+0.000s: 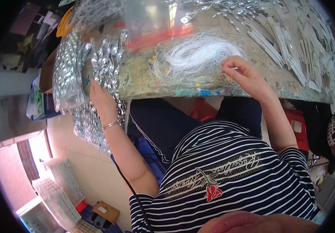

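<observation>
My left hand (103,103) is at the table's left front, its fingers pressed together beside shiny silver twisted strips (107,58). Whether it grips one of the strips is hidden. A clear bag of similar silver twists (68,73) lies just left of it. My right hand (247,75) hovers at the right end of a loose bundle of white thread (198,54). Its thumb and forefinger are closed in a pinch, and anything between them is too fine to make out. Thin strands from the bundle spread over the tabletop around it.
A clear plastic bag with red stripes (156,31) lies behind the thread on the worn table (140,83). Many thin whitish sticks (284,46) are heaped at the right. More silver strips (86,124) hang off the front left edge. A red stool (297,126) stands at the right.
</observation>
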`<state>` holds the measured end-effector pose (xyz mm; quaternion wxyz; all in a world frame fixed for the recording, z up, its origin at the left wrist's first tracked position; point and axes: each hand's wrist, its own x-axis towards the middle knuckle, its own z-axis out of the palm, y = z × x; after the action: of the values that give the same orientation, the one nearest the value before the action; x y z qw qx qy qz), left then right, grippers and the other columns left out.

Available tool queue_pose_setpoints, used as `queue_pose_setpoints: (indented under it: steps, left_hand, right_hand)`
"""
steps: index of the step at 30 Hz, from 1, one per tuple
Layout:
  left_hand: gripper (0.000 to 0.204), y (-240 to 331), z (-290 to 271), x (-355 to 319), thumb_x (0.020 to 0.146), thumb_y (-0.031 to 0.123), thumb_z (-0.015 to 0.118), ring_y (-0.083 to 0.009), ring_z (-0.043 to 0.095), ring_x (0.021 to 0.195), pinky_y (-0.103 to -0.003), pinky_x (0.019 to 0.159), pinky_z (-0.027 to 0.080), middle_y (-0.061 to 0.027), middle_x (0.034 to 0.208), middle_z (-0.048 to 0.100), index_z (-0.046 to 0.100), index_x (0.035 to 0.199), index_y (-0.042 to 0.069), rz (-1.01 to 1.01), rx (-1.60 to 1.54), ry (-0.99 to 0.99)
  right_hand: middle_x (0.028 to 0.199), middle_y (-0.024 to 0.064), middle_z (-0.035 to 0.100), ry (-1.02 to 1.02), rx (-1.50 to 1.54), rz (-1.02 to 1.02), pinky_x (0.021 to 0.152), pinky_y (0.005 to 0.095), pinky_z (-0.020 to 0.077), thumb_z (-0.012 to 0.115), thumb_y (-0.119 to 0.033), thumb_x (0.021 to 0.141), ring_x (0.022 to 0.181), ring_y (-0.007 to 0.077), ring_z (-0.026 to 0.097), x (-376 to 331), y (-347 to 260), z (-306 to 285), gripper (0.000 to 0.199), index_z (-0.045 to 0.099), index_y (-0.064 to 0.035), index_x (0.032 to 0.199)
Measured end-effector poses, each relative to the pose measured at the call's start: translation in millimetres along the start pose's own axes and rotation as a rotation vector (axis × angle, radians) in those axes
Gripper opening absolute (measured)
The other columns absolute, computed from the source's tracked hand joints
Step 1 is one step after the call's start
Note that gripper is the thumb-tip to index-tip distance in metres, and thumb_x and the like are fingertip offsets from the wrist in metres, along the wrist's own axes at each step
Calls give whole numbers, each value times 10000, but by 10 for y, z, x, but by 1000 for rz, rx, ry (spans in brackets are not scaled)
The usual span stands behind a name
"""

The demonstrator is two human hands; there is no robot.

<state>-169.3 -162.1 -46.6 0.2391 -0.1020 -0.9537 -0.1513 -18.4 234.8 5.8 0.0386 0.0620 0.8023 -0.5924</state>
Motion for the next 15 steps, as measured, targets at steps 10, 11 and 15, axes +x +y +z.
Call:
queue_pose_setpoints:
  steps: [10, 11, 15]
  left_hand:
    - [366, 767, -183, -568, 903, 12, 409, -351, 416, 1228, -398, 1030, 313, -210, 1330, 440, 473, 1259, -39, 54, -171, 71]
    - [343, 865, -195, -632, 900, 9, 424, -345, 444, 1204, -392, 1015, 331, -202, 1296, 476, 501, 1230, -39, 70, -224, 61]
    - [273, 1211, -278, -882, 872, -29, 481, -317, 537, 1099, -366, 949, 394, -170, 1162, 583, 585, 1124, -35, 139, -377, -15]
  right_hand:
    - [1103, 152, 571, 315, -369, -69, 874, 352, 431, 507, -235, 900, 1043, 282, 543, 858, 551, -722, 303, 592, -24, 1100]
    - [1108, 171, 567, 406, -501, -141, 888, 367, 428, 509, -227, 893, 1062, 307, 533, 995, 711, -819, 293, 594, -23, 1085]
    - [1101, 174, 570, 578, -941, -163, 823, 367, 459, 562, -217, 860, 983, 322, 566, 1417, 1009, -990, 335, 557, -6, 1120]
